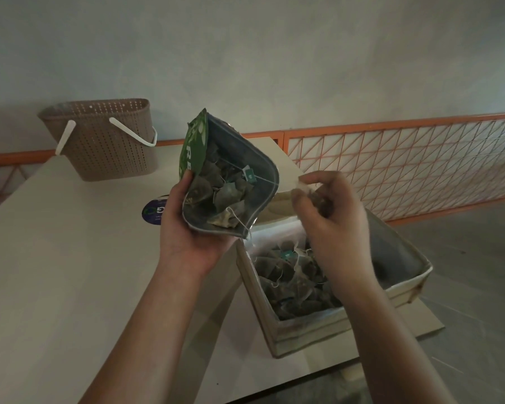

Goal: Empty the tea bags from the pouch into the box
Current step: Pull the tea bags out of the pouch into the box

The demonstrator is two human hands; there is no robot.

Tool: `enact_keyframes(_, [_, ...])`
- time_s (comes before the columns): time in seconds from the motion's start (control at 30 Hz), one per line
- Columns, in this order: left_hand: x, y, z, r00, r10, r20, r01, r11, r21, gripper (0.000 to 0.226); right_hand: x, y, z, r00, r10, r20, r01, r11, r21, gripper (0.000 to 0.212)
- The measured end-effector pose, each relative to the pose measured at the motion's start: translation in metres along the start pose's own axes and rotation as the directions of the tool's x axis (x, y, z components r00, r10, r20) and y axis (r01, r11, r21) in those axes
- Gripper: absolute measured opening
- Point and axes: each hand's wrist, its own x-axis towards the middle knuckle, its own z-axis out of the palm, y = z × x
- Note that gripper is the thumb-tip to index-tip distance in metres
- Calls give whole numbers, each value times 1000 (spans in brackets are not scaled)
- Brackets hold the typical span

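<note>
My left hand (187, 228) grips a green pouch (196, 147) from below, its wide mouth tilted toward me. Inside the silver lining lie several pyramid tea bags (225, 193) with strings and green tags. My right hand (333, 217) is above the box and pinches a tea bag (318, 199) between thumb and fingers; its string runs back to the pouch's rim. The open beige box (303, 330) stands on the table below and right of the pouch. Several tea bags (289, 278) are piled in it.
A brown perforated basket (105, 141) with white handles stands at the table's far left. A round blue sticker (153, 212) lies on the beige table (56, 272) behind my left hand. An orange wire fence (405, 167) runs along the right, beyond the table's edge.
</note>
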Motion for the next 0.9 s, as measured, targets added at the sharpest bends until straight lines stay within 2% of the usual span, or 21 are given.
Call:
enact_keyframes(0.07, [0,0,0,1000,-6,0,6,1000,-11,55,-2,2,5,999,18,36,-16,998,-54,17])
enact_keyframes(0.13, [-1,0,0,1000,-7,-8,7,1000,-4,55,-4,-1,8,1000,-14,3,14,999,-39,12])
enact_keyframes(0.2, [-2,0,1,1000,-8,-5,8,1000,3,55,-5,-8,8,991,-93,-92,97,995,36,8])
enact_keyframes(0.3, [-2,1,2,1000,-3,1,3,1000,-9,53,-6,-14,3,939,-237,-248,266,960,90,16])
enact_keyframes(0.37, [-2,0,3,1000,1,-1,-1,1000,-6,54,-6,-13,-1,933,-228,-277,260,962,83,17])
enact_keyframes(0.43, [-2,0,4,1000,-6,-4,6,1000,4,56,-3,-4,-4,967,-148,-206,151,989,2,20])
enact_keyframes(0.53, [-3,0,4,999,-28,16,28,1000,-14,57,-4,10,0,998,-55,-31,42,945,-326,23])
enact_keyframes(0.6, [-2,0,3,999,-32,23,32,999,-9,58,-9,9,8,999,-52,3,50,941,-334,29])
enact_keyframes(0.67, [-1,0,2,1000,-26,15,26,1000,8,60,-12,3,17,993,-113,36,118,947,-300,27])
enact_keyframes(0.73, [-1,1,2,1000,-7,-3,7,999,39,60,-14,1,27,979,-173,109,201,904,-378,28])
enact_keyframes(0.83, [-3,1,3,1000,1,-9,-1,1000,9,62,-13,4,41,973,-66,219,186,789,-586,42])
enact_keyframes(0.9, [-4,1,4,1000,-2,-6,2,1000,3,66,-14,7,46,968,20,252,142,781,-608,34])
